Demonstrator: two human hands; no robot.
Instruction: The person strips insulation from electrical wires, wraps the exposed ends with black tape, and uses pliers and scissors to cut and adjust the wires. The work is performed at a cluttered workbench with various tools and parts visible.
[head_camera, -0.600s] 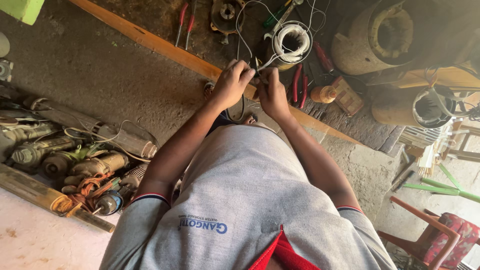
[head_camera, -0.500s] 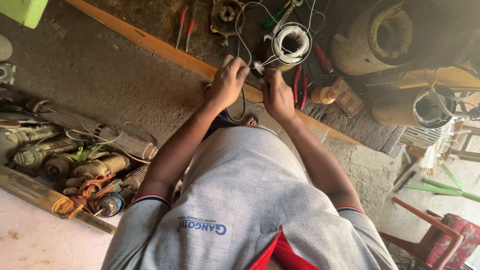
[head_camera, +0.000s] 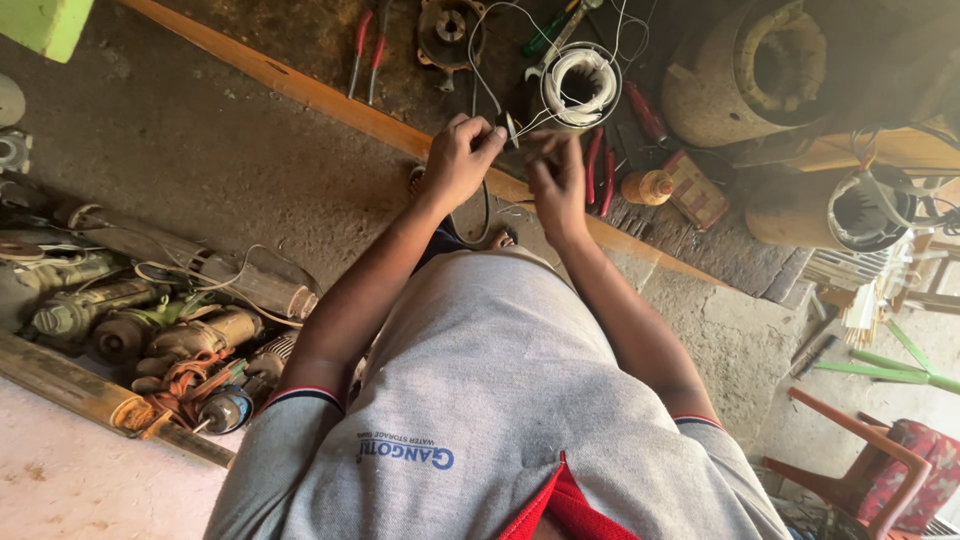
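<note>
My left hand (head_camera: 460, 158) is closed around a small dark roll (head_camera: 511, 129), held at the fingertips. My right hand (head_camera: 558, 178) is beside it, its fingers pinching thin white wires (head_camera: 530, 118). These wires lead up to a round motor stator with white windings (head_camera: 580, 85) that sits on the floor just beyond both hands. The two hands almost touch over an orange wooden strip (head_camera: 330, 98). My grey shirt fills the lower part of the view.
Red-handled pliers (head_camera: 366, 50), a green screwdriver (head_camera: 548, 30) and more red pliers (head_camera: 600, 170) lie around the stator. Large motor housings (head_camera: 750, 75) stand at the right. A pile of old motors (head_camera: 150, 320) lies at the left, and a red chair (head_camera: 880, 470) stands at the lower right.
Both hands have lifted slightly toward the stator and drawn a little apart. The small dark roll now shows at my left fingertips.
</note>
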